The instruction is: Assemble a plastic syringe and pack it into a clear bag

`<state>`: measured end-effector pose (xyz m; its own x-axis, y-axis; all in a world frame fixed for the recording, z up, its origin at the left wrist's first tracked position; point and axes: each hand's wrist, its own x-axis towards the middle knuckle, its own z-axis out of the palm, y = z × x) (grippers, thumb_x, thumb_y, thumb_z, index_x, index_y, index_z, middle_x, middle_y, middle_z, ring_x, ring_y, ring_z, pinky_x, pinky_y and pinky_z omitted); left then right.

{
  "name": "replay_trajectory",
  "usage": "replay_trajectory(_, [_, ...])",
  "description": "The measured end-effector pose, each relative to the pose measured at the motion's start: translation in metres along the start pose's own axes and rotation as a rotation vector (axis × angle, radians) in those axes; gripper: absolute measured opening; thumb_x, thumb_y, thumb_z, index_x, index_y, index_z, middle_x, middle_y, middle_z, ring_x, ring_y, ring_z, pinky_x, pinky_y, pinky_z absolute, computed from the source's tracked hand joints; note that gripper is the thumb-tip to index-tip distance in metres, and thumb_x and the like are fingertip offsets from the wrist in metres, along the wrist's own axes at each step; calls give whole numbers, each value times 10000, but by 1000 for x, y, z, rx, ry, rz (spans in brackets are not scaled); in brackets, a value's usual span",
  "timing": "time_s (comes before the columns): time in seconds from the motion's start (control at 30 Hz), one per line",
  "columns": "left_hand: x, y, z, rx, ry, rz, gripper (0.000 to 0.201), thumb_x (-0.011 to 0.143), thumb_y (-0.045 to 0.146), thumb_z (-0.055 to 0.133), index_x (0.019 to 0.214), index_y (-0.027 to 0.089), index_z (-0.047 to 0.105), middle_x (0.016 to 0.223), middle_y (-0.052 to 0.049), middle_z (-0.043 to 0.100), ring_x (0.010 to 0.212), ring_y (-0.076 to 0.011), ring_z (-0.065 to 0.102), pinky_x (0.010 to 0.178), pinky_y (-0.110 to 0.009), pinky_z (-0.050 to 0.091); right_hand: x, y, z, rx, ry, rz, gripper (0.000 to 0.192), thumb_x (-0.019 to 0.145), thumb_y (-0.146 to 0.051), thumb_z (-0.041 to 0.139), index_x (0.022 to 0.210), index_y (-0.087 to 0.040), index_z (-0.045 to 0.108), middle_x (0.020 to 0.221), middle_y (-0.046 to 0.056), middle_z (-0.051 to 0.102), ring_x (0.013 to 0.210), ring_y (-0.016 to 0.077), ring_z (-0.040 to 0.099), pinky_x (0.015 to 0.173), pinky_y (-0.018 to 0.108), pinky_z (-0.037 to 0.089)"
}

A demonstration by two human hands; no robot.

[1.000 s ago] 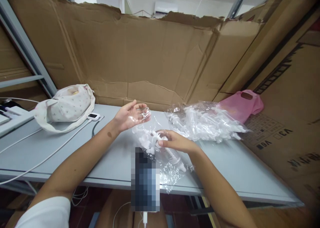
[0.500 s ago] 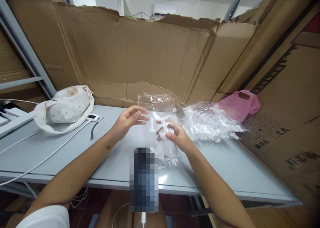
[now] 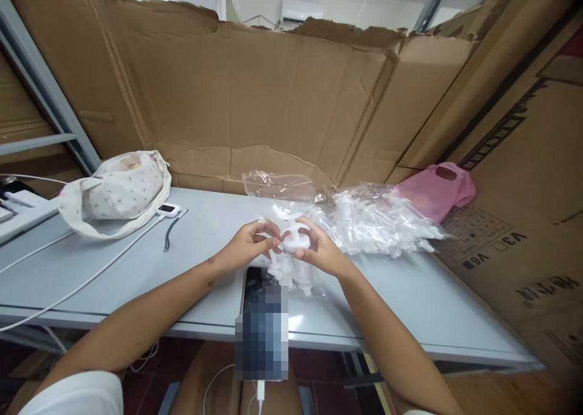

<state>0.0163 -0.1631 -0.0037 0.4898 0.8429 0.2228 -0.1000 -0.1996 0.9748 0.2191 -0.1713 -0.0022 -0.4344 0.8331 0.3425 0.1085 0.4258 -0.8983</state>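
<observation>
On the smooth grey counter (image 3: 410, 305), a white plastic pump piece (image 3: 294, 240) in crinkled clear film is gripped by fingers of left hand (image 3: 248, 248) and right hand (image 3: 321, 254).

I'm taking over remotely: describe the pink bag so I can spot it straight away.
Start at the grey table and follow it to its far right end, where it meets the cardboard wall. Just behind the heap of clear plastic packets lies the pink bag, a flat carrier with a cut-out handle. It is the only pink, opaque item there.
</observation>
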Motion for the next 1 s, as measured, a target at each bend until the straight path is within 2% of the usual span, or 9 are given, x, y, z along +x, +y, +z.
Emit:
replay_trajectory(0.07, [0, 0, 1, 2, 30, -14, 234, 777, 332, 704, 850, 144, 586, 862, -19, 610, 742, -152, 662, 639, -268, 517, -1, 1, 0, -19, -37, 34, 743, 639, -512, 781, 1265, -263, 467, 1038, 65, 645, 924, 236, 638, 799, 375, 523])
replay_trajectory(0.23, [0, 1, 0, -18, 117, 12, 281, 778, 403, 688, 814, 141, 595, 867, -22, 609, 733, -146, 655, 648, -274, 540, 1, 2, 1, -12, 176, 35, 593, 665, -437, 777, 1159, -261, 498, 1032, 76, 640, 1028, 265, 610, 831, 434, 530])
replay_trajectory(0.4, [1, 0, -2, -33, 267, 70, 332, 794, 463, 649, 763, 142, 571, 736, 1, 590, 617, -111, 599, 615, -281, 557, 2, -3, 4, 111, 204, -3, 529, 724, -430, 733, 1154, -250, 482, 988, 79, 642, 1038, 263, 605, 721, 393, 565])
replay_trajectory(0.5, [0, -1, -2, 0, 147, 83, 336, 771, 469, 668, 858, 158, 574, 796, -9, 588, 694, -134, 602, 603, -281, 556, 1, -4, 4, 96, 194, -69, 480, 736, -402, 734, 1134, -260, 506, 1014, 67, 639, 958, 240, 651, 753, 388, 556])
replay_trajectory(0.6, [-1, -4, -1, 91, 0, 21, 295, 741, 393, 709, 865, 162, 573, 826, -9, 585, 714, -129, 591, 618, -270, 535, 2, 0, 2, 142, 291, -126, 483, 720, -419, 746, 1116, -278, 509, 991, 44, 648, 815, 221, 694, 744, 403, 557])
replay_trajectory(0.7, [-1, -7, 1, 155, -1, -26, 208, 772, 319, 670, 757, 152, 547, 719, 14, 565, 642, -103, 568, 618, -254, 503, 4, 4, -1, 209, 402, -125, 541, 709, -456, 742, 1160, -299, 487, 969, 32, 661, 773, 222, 701, 725, 412, 562])
replay_trajectory(0.83, [0, -8, 0, 182, 38, -29, 200, 794, 318, 632, 747, 159, 519, 669, 43, 519, 537, -69, 508, 543, -222, 449, 7, 2, -1, 252, 435, -99, 572, 675, -451, 765, 1153, -281, 501, 954, 40, 679, 759, 222, 701, 742, 423, 561])
replay_trajectory(1.0, [0, -10, -2, 201, -81, -101, 244, 775, 366, 648, 763, 170, 503, 686, 43, 508, 557, -82, 498, 509, -215, 433, 8, -2, 0, 304, 550, -69, 540, 660, -421, 772, 1107, -275, 508, 931, 25, 671, 733, 212, 698, 715, 406, 561])
